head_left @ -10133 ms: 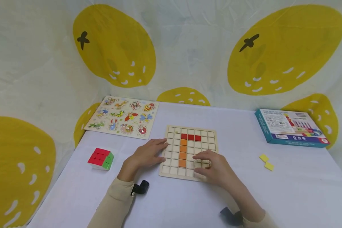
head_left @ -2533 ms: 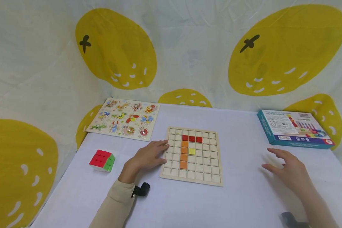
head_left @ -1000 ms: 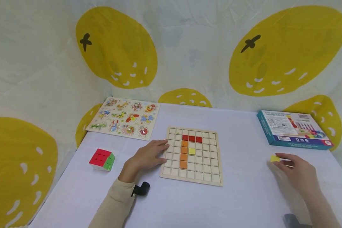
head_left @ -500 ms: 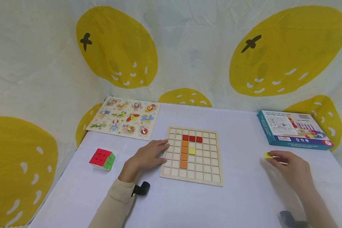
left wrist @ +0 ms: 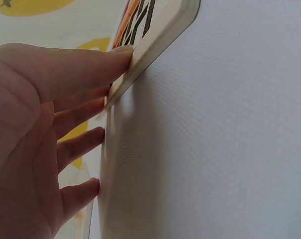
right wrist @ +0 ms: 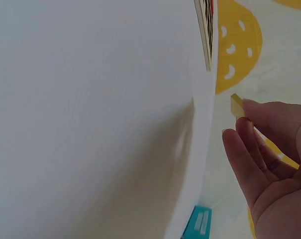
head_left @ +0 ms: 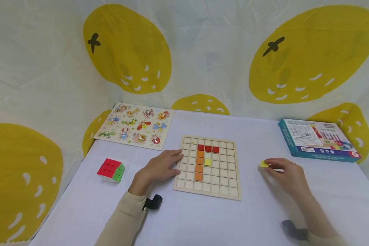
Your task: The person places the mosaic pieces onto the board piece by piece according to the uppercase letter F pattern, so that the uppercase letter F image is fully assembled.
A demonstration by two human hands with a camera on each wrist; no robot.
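My right hand (head_left: 290,176) pinches a small yellow square tile (head_left: 264,164) between thumb and fingertips, raised over the table to the right of the board. The right wrist view shows that tile (right wrist: 237,105) edge-on at the thumb tip. A wooden grid board (head_left: 222,196) lies mid-table. Set in its cells are three red tiles (head_left: 208,149) in a row, a column of several orange tiles (head_left: 199,168) and a single yellow tile (head_left: 207,162). My left hand (head_left: 160,166) rests at the board's left edge with fingers spread; the left wrist view has its thumb (left wrist: 123,59) on the rim.
An insect puzzle board (head_left: 134,127) lies at the back left, with a red, green and white puzzle cube (head_left: 110,170) nearer the front. At the back right lies a teal cardboard box (head_left: 319,139). A lemon-patterned cloth (head_left: 209,61) hangs behind the table.
A yellow tile has come onto the board since the oldest frame. My right hand has picked up another yellow tile and moved left with it. The left hand stays at the board.
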